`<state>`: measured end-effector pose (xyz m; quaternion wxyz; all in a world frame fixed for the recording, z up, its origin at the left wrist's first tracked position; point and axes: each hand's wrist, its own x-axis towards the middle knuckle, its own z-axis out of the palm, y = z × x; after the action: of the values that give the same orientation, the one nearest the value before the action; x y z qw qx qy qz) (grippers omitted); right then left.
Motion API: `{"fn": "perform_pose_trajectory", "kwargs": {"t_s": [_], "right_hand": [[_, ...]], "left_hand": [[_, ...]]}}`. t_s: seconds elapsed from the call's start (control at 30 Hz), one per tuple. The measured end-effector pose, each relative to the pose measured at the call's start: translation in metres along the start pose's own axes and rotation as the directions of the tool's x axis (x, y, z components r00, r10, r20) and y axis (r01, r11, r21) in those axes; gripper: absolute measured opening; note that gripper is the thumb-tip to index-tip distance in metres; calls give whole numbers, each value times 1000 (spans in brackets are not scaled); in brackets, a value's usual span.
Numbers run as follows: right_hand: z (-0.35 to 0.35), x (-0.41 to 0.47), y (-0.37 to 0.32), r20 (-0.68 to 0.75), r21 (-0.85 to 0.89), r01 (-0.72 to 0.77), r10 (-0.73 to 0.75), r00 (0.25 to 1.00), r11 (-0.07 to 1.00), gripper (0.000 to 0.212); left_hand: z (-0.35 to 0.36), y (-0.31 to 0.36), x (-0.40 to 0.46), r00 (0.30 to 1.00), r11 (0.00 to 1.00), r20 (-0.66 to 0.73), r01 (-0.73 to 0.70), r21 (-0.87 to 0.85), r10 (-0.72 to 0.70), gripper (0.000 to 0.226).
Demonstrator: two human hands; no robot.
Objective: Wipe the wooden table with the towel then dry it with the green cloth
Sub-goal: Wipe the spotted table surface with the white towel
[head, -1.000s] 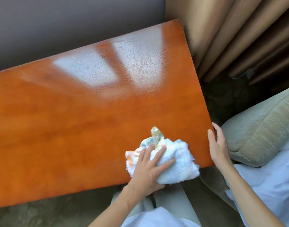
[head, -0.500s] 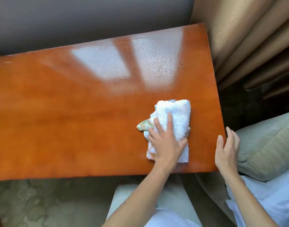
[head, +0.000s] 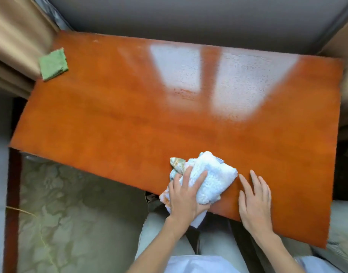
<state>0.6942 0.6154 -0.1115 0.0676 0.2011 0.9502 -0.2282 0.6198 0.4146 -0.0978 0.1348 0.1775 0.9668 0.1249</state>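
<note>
Both forearms are seen bare, no sleeves to the wrists. Left hand (head: 186, 196) and right hand (head: 254, 201): no rings, watch or gloves noted. Pale grey trousers (head: 159, 239) are worn; a light bluish-white top (head: 194, 265) is seen at btm edge.

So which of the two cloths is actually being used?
The white towel, pressed under the left hand at the near edge. The green cloth lies untouched at the far left corner.

We see a grey wall (head: 188, 18) on the far side, beige curtains (head: 13, 36) at far left, and a pale green patterned carpet (head: 66, 213) on the near left. Soft window light is reflected.
</note>
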Motion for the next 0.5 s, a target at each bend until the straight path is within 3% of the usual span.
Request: {"fn": "perform_pose_trajectory", "kwargs": {"t_s": [0.17, 0.4, 0.5], "right_hand": [[32, 52, -104, 142, 19, 252, -252, 957, 968, 47], [86, 75, -238, 339, -76, 401, -355, 871, 913, 55], [108, 85, -290, 350, -111, 398, -339, 873, 911, 56]], "left_hand": [[-37, -108, 12, 988, 990, -57, 142, 1, -142, 92], [-99, -282, 34, 933, 936, -76, 352, -21, -352, 92], [-126, -368, 45, 905, 912, -113, 408, -48, -411, 93]]}}
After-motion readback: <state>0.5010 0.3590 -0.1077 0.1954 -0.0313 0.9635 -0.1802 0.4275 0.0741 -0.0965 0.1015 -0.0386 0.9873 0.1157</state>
